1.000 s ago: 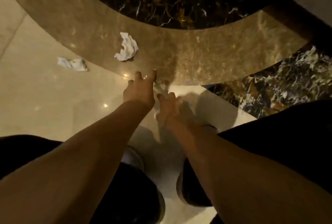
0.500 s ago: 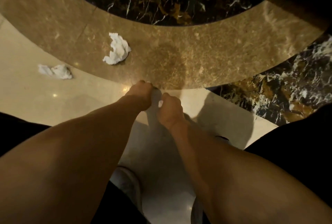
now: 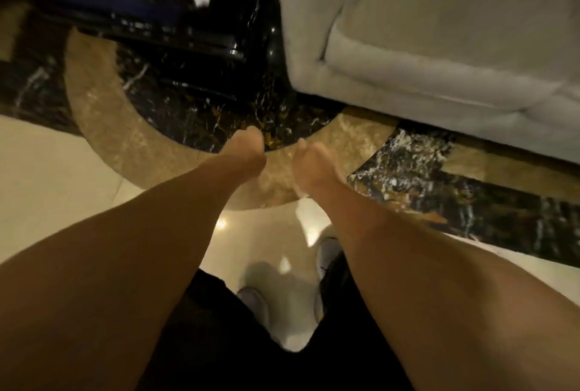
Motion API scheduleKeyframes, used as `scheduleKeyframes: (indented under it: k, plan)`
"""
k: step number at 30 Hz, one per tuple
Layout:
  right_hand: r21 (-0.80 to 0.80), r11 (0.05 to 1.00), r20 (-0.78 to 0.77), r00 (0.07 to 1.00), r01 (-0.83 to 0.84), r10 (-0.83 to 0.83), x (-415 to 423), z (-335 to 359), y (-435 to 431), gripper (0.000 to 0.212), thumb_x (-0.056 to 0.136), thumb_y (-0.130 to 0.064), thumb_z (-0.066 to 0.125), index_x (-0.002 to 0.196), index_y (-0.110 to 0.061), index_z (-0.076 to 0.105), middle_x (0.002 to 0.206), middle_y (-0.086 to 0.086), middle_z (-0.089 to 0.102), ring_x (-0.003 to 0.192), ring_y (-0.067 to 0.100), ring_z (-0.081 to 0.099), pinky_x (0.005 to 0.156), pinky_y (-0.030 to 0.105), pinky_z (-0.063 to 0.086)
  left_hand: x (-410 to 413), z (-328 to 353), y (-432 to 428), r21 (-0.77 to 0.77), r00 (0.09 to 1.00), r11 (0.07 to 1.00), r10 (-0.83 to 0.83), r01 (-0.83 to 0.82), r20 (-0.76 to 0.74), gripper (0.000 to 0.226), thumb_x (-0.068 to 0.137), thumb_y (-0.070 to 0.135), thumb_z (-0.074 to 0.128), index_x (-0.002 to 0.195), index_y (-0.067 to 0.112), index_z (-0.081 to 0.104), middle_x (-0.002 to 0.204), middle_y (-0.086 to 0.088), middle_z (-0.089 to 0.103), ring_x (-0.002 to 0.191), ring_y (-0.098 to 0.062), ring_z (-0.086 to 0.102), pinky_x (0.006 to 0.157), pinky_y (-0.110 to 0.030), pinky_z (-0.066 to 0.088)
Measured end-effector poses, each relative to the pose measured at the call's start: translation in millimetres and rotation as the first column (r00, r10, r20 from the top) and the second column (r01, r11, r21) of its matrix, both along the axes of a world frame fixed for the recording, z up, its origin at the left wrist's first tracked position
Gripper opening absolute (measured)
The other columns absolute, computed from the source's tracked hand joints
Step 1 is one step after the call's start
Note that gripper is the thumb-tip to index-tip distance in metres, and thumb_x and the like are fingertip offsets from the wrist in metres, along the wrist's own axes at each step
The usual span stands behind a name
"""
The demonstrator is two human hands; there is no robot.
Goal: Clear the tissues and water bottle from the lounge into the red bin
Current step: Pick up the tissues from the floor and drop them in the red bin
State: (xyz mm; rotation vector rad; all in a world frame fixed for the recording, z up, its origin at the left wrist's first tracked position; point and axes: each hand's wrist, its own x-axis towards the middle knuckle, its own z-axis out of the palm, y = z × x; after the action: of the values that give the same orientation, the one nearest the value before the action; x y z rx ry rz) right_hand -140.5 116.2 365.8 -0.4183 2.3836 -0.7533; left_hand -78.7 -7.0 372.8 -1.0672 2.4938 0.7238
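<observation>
Presently, no red bin, water bottle or loose tissue is showing on the marble floor [image 3: 47, 177]. Left hand [image 3: 246, 152] is curling shut, contents not discernible; right hand [image 3: 315, 163] likewise, grip undeterminable. One grey sofa [image 3: 439, 45] is standing beyond. Clearing is looking unfinished, by my judgement.

A lounge or lobby, judging by the polished marble floor [image 3: 47, 171] with its curved tan inlay [image 3: 131, 139] and dark veined panels, beside a pale upholstered sofa [image 3: 439, 29].
</observation>
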Motion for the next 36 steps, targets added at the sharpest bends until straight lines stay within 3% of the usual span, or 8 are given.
scheduleKeyframes:
  k: [2, 6, 11, 14, 16, 20, 27, 36]
  plan:
    - [0.025, 0.999, 0.031, 0.999, 0.032, -0.032, -5.7, 103.4, 30.3, 0.041, 0.103, -0.033, 0.030, 0.092, -0.007, 0.059, 0.090, 0.008, 0.053, 0.073, 0.020, 0.050, 0.063, 0.028, 0.034, -8.6, 97.4, 21.0, 0.003, 0.996, 0.998, -0.066, 0.067, -0.052, 0.022, 0.093, 0.008, 0.047, 0.113, -0.001, 0.049, 0.112, -0.023, 0.056, 0.098, -0.038, 0.058, 0.080, -0.043, 0.049]
    - [0.131, 0.991, -0.096, 0.995, 0.026, -0.013, -11.7, 263.1, 96.7, 0.027, 0.101, -0.017, 0.038, 0.108, 0.000, 0.058, 0.109, 0.020, 0.062, 0.098, 0.035, 0.060, 0.070, 0.034, 0.040, -25.5, 251.5, 82.5, -0.025, 0.972, 0.977, -0.214, 0.212, -0.095, 0.042, 0.102, 0.033, 0.033, 0.094, 0.001, 0.060, 0.086, -0.017, 0.059, 0.061, -0.024, 0.049, 0.063, -0.039, 0.041]
    - [0.213, 0.966, -0.183, 0.977, 0.149, -0.110, -10.6, 400.8, 199.9, 0.020, 0.096, -0.009, 0.045, 0.111, 0.001, 0.055, 0.115, 0.020, 0.060, 0.102, 0.038, 0.058, 0.071, 0.037, 0.045, -35.7, 389.9, 180.4, -0.086, 0.875, 0.884, -0.467, 0.460, -0.125, 0.049, 0.103, 0.032, 0.025, 0.091, 0.004, 0.063, 0.101, -0.021, 0.067, 0.088, -0.034, 0.061, 0.072, -0.037, 0.045]
    - [0.133, 0.948, -0.274, 0.930, 0.288, -0.244, -13.1, 451.0, 278.4, 0.021, 0.094, -0.007, 0.045, 0.113, -0.003, 0.053, 0.116, 0.021, 0.059, 0.104, 0.038, 0.058, 0.082, 0.041, 0.050, -49.1, 446.1, 260.0, -0.056, 0.824, 0.832, -0.555, 0.552, -0.113, 0.039, 0.103, 0.023, 0.033, 0.113, -0.003, 0.061, 0.104, -0.023, 0.068, 0.093, -0.037, 0.065, 0.075, -0.038, 0.050]
    - [0.045, 0.922, -0.311, 0.883, 0.383, -0.352, -11.8, 472.5, 338.0, 0.020, 0.094, -0.007, 0.041, 0.110, -0.006, 0.051, 0.117, 0.022, 0.058, 0.103, 0.039, 0.056, 0.083, 0.041, 0.047, -52.9, 469.5, 321.9, -0.103, 0.755, 0.765, -0.644, 0.636, -0.119, 0.032, 0.099, 0.015, 0.042, 0.123, -0.001, 0.057, 0.103, -0.023, 0.069, 0.094, -0.038, 0.064, 0.077, -0.037, 0.047]
    - [-0.063, 0.860, -0.351, 0.795, 0.506, -0.494, -1.4, 495.5, 475.0, 0.018, 0.095, -0.010, 0.040, 0.107, -0.007, 0.052, 0.113, 0.020, 0.058, 0.096, 0.036, 0.056, 0.079, 0.039, 0.046, -63.7, 490.3, 459.7, -0.219, 0.576, 0.614, -0.789, 0.759, -0.216, 0.053, 0.103, 0.031, 0.029, 0.078, -0.003, 0.061, 0.090, -0.028, 0.068, 0.089, -0.043, 0.063, 0.078, -0.040, 0.048]
    - [0.048, 0.712, -0.422, 0.660, 0.700, -0.621, 35.5, 531.4, 768.6, 0.019, 0.095, -0.015, 0.044, 0.102, -0.006, 0.059, 0.108, 0.018, 0.063, 0.093, 0.035, 0.061, 0.077, 0.036, 0.051, -79.1, 502.2, 734.4, -0.215, 0.307, 0.374, -0.907, 0.902, -0.289, 0.045, 0.101, 0.037, 0.032, 0.071, 0.011, 0.054, 0.091, -0.021, 0.067, 0.080, -0.035, 0.061, 0.077, -0.040, 0.048]
    - [0.241, 0.513, -0.357, 0.567, 0.824, -0.742, 55.0, 522.7, 994.4, 0.036, 0.093, -0.018, 0.043, 0.118, 0.003, 0.057, 0.128, 0.023, 0.058, 0.116, 0.037, 0.055, 0.090, 0.034, 0.045, -118.3, 494.2, 970.2, -0.349, 0.059, 0.077, -0.996, 0.934, -0.062, 0.024, 0.097, 0.021, 0.044, 0.108, 0.008, 0.060, 0.105, -0.015, 0.065, 0.094, -0.033, 0.063, 0.078, -0.041, 0.052]
